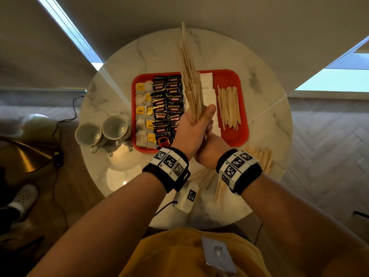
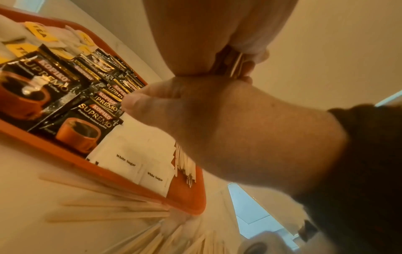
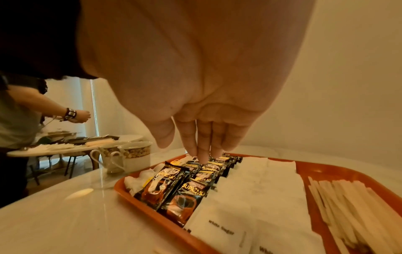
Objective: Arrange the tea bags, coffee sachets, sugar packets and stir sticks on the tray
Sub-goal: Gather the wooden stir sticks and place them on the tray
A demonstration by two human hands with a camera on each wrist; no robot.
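Note:
My left hand point(image 1: 191, 128) grips a thick bundle of wooden stir sticks point(image 1: 191, 86) upright over the red tray point(image 1: 239, 134). My right hand point(image 1: 211, 150) lies just under it with fingers point(image 3: 204, 146) straight. In the left wrist view the bundle's lower ends point(image 2: 236, 65) meet the right hand point(image 2: 228, 123). The tray holds tea bags point(image 1: 143, 114) at the left, then black coffee sachets point(image 1: 167, 102), white sugar packets point(image 1: 208, 90) and a row of stir sticks point(image 1: 229, 106) at the right.
Loose stir sticks point(image 1: 261, 156) lie on the round marble table point(image 1: 159, 52) in front of the tray and under my wrists. Two cups point(image 1: 89, 134) stand left of the tray. Another person point(image 3: 21, 120) works at a second table beyond.

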